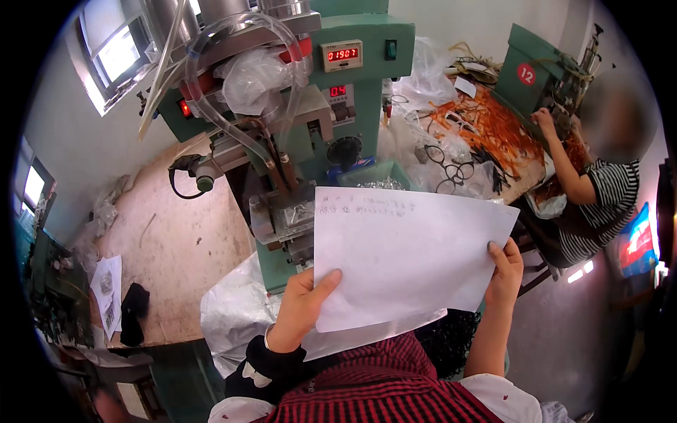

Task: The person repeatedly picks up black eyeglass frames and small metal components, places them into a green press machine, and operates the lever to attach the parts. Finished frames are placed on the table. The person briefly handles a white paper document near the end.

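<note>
A large white sheet of paper is stretched out in front of me, with a little handwriting along its upper left. My left hand pinches its lower left edge, thumb on top and fingers behind. On the far side, my right hand grips the right edge the same way. Behind the paper stands a green machine with red-lit displays and clear tubing. The sheet hides part of the machine's lower right and the front of a green tray of small bits.
A wooden table at left bears printed papers and a black cloth. Silvery sheeting hangs below the machine. At right, a co-worker sits by another green machine, near orange strips and dark round frames.
</note>
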Tool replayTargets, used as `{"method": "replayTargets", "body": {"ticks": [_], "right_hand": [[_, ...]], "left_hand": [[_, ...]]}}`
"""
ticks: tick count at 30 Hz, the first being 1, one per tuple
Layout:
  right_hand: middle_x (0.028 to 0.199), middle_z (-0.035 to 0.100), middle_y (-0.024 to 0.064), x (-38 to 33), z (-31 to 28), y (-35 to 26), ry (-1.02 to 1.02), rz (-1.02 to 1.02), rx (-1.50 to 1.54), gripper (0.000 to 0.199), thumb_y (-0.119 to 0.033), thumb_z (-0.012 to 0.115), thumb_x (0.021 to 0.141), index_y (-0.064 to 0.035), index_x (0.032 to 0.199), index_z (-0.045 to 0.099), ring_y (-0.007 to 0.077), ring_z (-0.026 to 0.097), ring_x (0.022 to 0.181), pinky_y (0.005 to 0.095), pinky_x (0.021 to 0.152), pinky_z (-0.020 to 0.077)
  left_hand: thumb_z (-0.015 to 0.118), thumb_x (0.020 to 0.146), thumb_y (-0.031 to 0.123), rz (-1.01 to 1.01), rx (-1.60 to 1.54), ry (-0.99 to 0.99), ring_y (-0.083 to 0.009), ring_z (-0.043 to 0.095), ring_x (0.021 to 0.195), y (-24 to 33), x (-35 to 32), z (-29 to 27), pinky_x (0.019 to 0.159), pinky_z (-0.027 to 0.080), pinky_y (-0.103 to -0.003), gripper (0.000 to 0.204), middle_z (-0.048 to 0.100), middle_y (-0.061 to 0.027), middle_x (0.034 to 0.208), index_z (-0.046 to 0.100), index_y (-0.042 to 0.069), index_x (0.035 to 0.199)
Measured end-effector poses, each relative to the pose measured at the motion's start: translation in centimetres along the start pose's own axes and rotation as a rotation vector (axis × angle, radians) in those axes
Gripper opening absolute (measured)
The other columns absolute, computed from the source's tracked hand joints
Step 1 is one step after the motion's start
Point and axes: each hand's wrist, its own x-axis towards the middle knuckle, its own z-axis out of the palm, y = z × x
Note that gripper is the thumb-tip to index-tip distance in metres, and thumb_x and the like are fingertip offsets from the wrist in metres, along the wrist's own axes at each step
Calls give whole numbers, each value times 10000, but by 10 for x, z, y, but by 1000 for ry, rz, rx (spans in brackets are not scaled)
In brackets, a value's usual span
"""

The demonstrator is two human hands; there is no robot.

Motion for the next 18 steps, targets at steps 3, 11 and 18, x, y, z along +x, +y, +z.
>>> {"method": "replayTargets", "body": {"ticks": [3,11,18], "right_hand": [[985,691,71,2,-2,1,-19,-11,10,221,-38,631,882,22,1095,627,127,646,844,256,790,501],[1183,638,135,12,-27,12,-244,329,438,433,-172,593,909,31,1284,517,236,632,1032,355,943,493],[1077,677,120,5,-22,7,-328,315,-63,551,-162,764,756,60,1221,569,187,664,923,305,848,527]], "left_hand": [[569,992,227,-3,-4,-31,-54,591,779,-2,-1,-5,688,473,-223,291,688,-17,906,671,-31,1081],[467,1039,272,46,-38,-84,-58,572,833,15,-24,-3,740,458,-224,360,670,-17,957,630,-34,1136],[470,1037,268,63,-79,77,-50,540,809,11,-24,-7,721,437,-219,345,641,16,911,636,-33,1071]]}}
